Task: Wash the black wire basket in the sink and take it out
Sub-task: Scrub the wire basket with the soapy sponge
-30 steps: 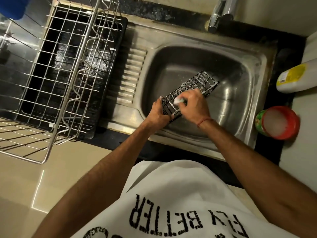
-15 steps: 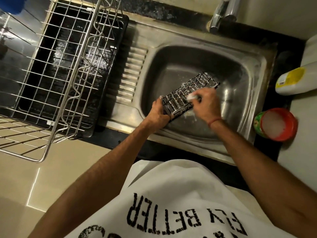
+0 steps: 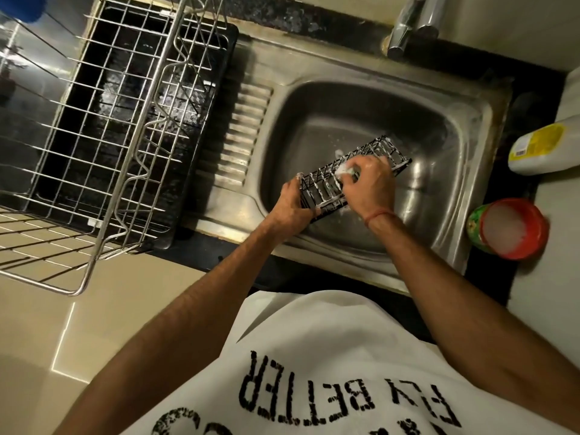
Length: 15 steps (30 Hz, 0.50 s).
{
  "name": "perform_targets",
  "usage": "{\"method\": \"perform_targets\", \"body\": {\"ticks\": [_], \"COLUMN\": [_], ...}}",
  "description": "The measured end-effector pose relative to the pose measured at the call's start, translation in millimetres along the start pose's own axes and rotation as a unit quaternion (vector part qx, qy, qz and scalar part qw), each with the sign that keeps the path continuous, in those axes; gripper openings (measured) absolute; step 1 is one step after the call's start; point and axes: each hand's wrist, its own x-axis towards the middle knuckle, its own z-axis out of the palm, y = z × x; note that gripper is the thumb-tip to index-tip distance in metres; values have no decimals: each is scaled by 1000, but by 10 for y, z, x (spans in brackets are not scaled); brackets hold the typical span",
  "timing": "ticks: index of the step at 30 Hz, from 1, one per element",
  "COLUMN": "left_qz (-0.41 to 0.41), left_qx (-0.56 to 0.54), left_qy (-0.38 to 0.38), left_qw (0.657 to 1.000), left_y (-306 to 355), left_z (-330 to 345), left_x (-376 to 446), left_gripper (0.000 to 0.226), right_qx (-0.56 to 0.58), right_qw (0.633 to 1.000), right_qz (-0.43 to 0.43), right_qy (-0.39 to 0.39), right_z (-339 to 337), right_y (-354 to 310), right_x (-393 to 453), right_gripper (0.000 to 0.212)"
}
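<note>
fingers of the left hand (image 3: 290,205) curl round the near-left end of the black wire basket (image 3: 351,175), thumb on its lower rail; fingers of the right hand (image 3: 370,183) bunch round a small soapy scrubber (image 3: 343,168) pressed on the basket's top wires. basket sits tilted in the sink (image 3: 477,127) bowl, toward its near-left corner, suds on the wires. judgement: light, stiff, open grid; soap makes it slippery, so hook fingers through the wires at the short ends rather than pinch one strand. count, left to right: one steel dish rack (image 3: 125,136) on one black tray (image 3: 216,127) at the counter's left edge, one basket, one faucet (image 3: 405,29) at the far edge, one yellow-labelled bottle (image 3: 539,149), one red-rimmed tub (image 3: 508,229) at the right edge.
</note>
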Motion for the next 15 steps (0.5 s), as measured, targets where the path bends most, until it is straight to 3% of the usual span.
{"method": "perform_targets", "body": {"ticks": [4,5,8,9,13,15], "left_qz": [10,16,48,52,38,47], "left_qx": [25,31,19,14,3,17], "left_qy": [11,9,15,16,11,6], "left_qw": [1000,999,999,998,999,999], "left_y": [-132,11,250,273,245,338], "left_z": [-2,-31,-75,-76,-74,-97], "left_x": [77,-18,-171,-194,-187,-234], "left_gripper": [86,75,55,55,65,59], "right_qx": [-5,-7,-10,-15,-27,-8], "right_qw": [984,983,998,998,977,988], "right_qz": [-144,-149,-46,-45,-178,-120], "right_qy": [-103,-105,-45,-43,-119,-95], "right_z": [264,269,249,262,280,274], "right_y": [-381,-411,-409,-414,-391,-377], "right_x": [-96,-73,80,83,-59,-61], "right_gripper": [10,10,10,10,14,13]}}
